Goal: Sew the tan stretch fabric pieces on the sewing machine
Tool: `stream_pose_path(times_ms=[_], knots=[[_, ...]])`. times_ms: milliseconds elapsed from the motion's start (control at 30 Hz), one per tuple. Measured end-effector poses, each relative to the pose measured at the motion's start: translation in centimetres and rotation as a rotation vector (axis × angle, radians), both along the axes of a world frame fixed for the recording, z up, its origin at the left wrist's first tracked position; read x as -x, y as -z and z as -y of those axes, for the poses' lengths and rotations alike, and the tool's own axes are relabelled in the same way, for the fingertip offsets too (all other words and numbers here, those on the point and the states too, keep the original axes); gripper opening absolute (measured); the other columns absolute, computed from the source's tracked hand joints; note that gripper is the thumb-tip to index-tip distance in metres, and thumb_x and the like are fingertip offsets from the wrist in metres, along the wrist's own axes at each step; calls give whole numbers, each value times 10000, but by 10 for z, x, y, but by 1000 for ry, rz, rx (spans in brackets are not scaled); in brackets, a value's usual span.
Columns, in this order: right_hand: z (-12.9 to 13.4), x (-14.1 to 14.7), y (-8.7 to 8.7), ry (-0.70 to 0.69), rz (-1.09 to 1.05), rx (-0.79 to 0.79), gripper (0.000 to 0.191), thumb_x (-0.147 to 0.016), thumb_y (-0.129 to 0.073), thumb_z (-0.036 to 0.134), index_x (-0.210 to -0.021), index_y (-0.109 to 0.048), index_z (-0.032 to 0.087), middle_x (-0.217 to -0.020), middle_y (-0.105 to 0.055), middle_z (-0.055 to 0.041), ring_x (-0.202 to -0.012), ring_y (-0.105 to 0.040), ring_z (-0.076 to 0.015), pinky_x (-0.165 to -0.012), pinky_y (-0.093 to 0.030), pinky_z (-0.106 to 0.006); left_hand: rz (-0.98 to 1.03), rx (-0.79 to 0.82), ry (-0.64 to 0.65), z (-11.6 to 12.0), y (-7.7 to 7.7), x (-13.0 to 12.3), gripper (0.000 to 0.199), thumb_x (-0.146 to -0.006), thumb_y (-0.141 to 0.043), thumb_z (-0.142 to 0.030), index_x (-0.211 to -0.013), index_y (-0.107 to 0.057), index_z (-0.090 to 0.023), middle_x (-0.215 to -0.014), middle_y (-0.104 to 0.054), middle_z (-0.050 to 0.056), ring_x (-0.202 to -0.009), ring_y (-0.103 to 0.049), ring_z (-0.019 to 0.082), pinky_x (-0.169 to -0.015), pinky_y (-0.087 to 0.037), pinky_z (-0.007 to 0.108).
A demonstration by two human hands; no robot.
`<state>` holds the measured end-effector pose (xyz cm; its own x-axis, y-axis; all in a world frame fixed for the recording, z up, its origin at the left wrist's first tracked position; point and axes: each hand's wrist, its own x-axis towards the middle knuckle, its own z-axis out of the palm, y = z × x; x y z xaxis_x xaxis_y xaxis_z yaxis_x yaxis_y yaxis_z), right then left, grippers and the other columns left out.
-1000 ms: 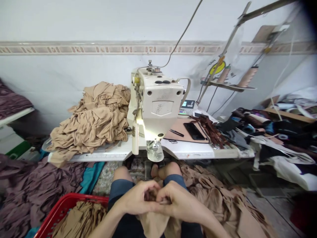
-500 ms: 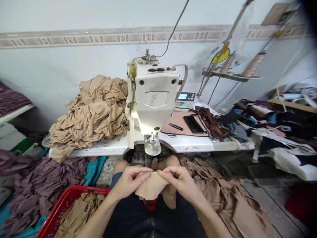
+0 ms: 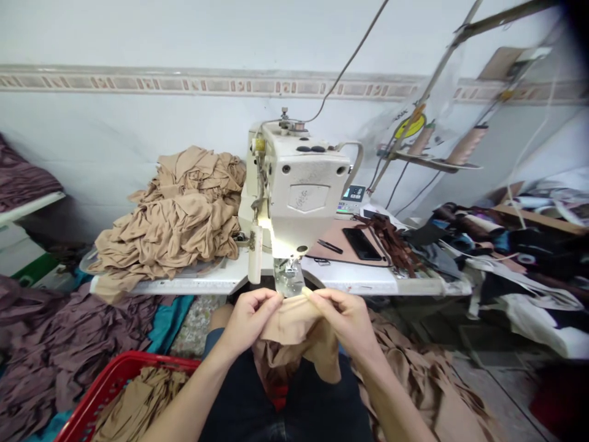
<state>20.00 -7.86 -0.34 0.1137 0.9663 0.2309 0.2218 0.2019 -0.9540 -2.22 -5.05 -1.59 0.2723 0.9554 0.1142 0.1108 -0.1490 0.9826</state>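
Note:
A tan piece of fabric is stretched between my two hands, its top edge close to the sewing machine's work plate. My left hand pinches the edge's left end between thumb and fingers. At the right end, my right hand is closed on the same edge. Below, the cloth hangs in loose folds over my lap. The white sewing machine stands straight ahead, its lamp lit above the plate. Whether the fabric touches the plate, I cannot tell.
Tan fabric pieces are heaped left of the machine. A red basket with tan cloth stands lower left. Small scissors and a phone lie right of the machine. Thread cones stand on a rack above.
Both hands have moved up and forward with the fabric, from over the lap to the machine's plate. More of the cloth now hangs below them. The camera view has shifted slightly.

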Motion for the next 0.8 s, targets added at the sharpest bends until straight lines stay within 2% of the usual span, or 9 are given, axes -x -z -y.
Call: stream_pose_path(times_ms=[133, 233, 333, 500, 700, 800], knots=[[-11, -2, 3, -47, -122, 94, 374, -842, -825, 528, -805, -854, 157, -757, -795, -70, -700, -698, -246, -668, -547, -328, -47, 3, -86, -6, -5, -1, 329, -915, -750, -460, -794, -766, -155, -714, -692, 33, -650, -584, 167, -618, -426, 250], [-16, -3, 5, -36, -142, 95, 401, -826, -842, 548, -785, -845, 149, -728, -776, -65, -672, -677, -232, -647, -527, -319, -29, 30, -143, -12, -9, -2, 318, -874, -791, -460, -794, -693, -168, -605, -538, -38, -550, -462, 119, -546, -332, 225], [-23, -3, 9, 8, -150, 73, 413, -847, -828, 555, -767, -827, 150, -731, -766, -63, -684, -673, -233, -660, -522, -320, 44, 31, -188, -21, -12, -8, 303, -852, -815, -434, -844, -633, -192, -576, -411, -93, -502, -375, 96, -515, -273, 215], [-38, -6, 17, 72, -140, 30, 407, -859, -821, 551, -757, -808, 157, -740, -770, -59, -719, -687, -247, -691, -528, -323, 129, -33, -242, -36, -11, -20, 294, -843, -829, -392, -900, -610, -204, -592, -414, -103, -507, -393, 97, -533, -296, 211], [-49, -11, 22, 94, -125, -8, 393, -868, -808, 557, -800, -828, 171, -804, -797, -63, -786, -698, -262, -763, -544, -338, 243, 12, -185, -46, -9, -27, 391, -821, -867, -439, -940, -577, -205, -565, -402, -125, -501, -379, 84, -542, -290, 191], [-43, -9, 29, 130, -114, 3, 480, -868, -786, 631, -728, -767, 172, -672, -701, -27, -654, -607, -205, -635, -483, -299, 337, 73, -149, -45, -5, -31, 434, -829, -852, -514, -946, -557, -217, -607, -484, -98, -546, -476, 106, -580, -375, 200]])
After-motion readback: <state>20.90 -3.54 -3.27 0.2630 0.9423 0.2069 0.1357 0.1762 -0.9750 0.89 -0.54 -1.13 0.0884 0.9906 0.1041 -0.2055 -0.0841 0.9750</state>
